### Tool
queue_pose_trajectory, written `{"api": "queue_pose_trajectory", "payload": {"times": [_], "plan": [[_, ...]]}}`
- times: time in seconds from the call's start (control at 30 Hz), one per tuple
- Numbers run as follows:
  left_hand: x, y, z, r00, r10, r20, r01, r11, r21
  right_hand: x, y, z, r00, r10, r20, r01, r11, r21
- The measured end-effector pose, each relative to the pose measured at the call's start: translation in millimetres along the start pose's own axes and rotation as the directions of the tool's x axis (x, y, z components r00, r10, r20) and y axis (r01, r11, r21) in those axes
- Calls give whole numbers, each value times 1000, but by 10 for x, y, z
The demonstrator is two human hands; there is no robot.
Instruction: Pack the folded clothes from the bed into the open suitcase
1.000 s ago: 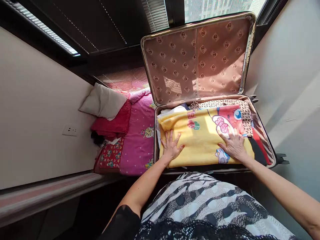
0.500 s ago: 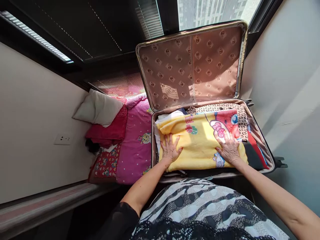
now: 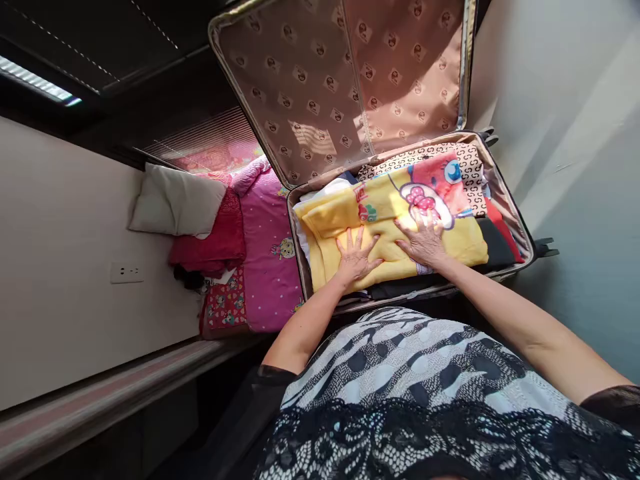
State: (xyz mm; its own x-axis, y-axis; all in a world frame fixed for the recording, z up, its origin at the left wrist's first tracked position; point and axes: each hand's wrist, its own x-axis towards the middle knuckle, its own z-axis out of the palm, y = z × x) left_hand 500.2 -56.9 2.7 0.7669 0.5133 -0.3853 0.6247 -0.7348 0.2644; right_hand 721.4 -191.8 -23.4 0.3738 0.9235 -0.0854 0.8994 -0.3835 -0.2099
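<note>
An open suitcase (image 3: 515,230) lies in front of me, its patterned beige lid (image 3: 320,87) standing upright. On top of the clothes inside lies a folded yellow blanket (image 3: 463,243) with a red and pink cartoon print. My left hand (image 3: 356,257) lies flat on the blanket's left-middle part, fingers spread. My right hand (image 3: 424,240) rests flat beside it near the cartoon print, fingers apart. Both hands hold nothing. Other folded clothes, white, black, red and a beige patterned piece (image 3: 470,167), show around the blanket's edges.
Left of the suitcase is a bed with a pink cartoon cover (image 3: 270,253), a red blanket (image 3: 215,237) and a white pillow (image 3: 175,207). A white wall with a socket (image 3: 126,272) runs on the left. A pale wall (image 3: 575,133) stands right of the suitcase.
Both hands have slid inward on the yellow blanket and now lie close together near its middle. The view has moved closer and tilted, so the suitcase looks larger.
</note>
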Motion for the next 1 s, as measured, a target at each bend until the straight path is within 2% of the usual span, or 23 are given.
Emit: {"api": "queue_pose_trajectory", "payload": {"times": [0.13, 0.23, 0.3, 0.37, 0.47, 0.53, 0.63, 0.73, 0.83, 0.93, 1.0], "plan": [[147, -37, 76, 1000, -8, 8, 8, 1000, 12, 131, 50, 16, 999, -19, 36, 17, 999, 51], [121, -32, 61, 1000, -19, 4, 19, 1000, 23, -13, 99, -97, 1000, -10, -5, 11, 995, 103], [95, -21, 50, 1000, -22, -3, 22, 999, 28, -317, 135, -133, 995, 24, -98, -8, 987, 161], [79, -8, 44, 1000, -16, -9, 17, 1000, 24, -750, 158, -94, 987, 21, -158, 17, 972, 235], [70, 9, 35, 1000, 8, -15, -8, 1000, 6, -1361, 143, 66, 986, -121, -111, 148, 949, 278], [62, 19, 21, 1000, 23, -18, -23, 1000, -7, -1576, 97, 164, 982, -184, -35, 187, 955, 229], [27, 26, -11, 999, 36, -11, -36, 999, -13, -1582, -11, 224, 986, -161, 40, 154, 979, 137], [-28, 38, -69, 999, 46, 1, -46, 999, 2, -1440, -120, 214, 981, -188, 38, 178, 967, 182], [-59, 114, -179, 998, 60, -29, -59, 997, 43, -1373, -234, 162, 977, -208, -54, 214, 921, 325], [-26, 282, -318, 983, 133, -124, -122, 988, 92, -1475, -411, -30, 973, -90, -214, 194, 821, 537], [33, 401, -366, 961, 226, -157, -212, 972, 101, -1650, -541, -296, 962, 9, -271, 182, 721, 669]]}}
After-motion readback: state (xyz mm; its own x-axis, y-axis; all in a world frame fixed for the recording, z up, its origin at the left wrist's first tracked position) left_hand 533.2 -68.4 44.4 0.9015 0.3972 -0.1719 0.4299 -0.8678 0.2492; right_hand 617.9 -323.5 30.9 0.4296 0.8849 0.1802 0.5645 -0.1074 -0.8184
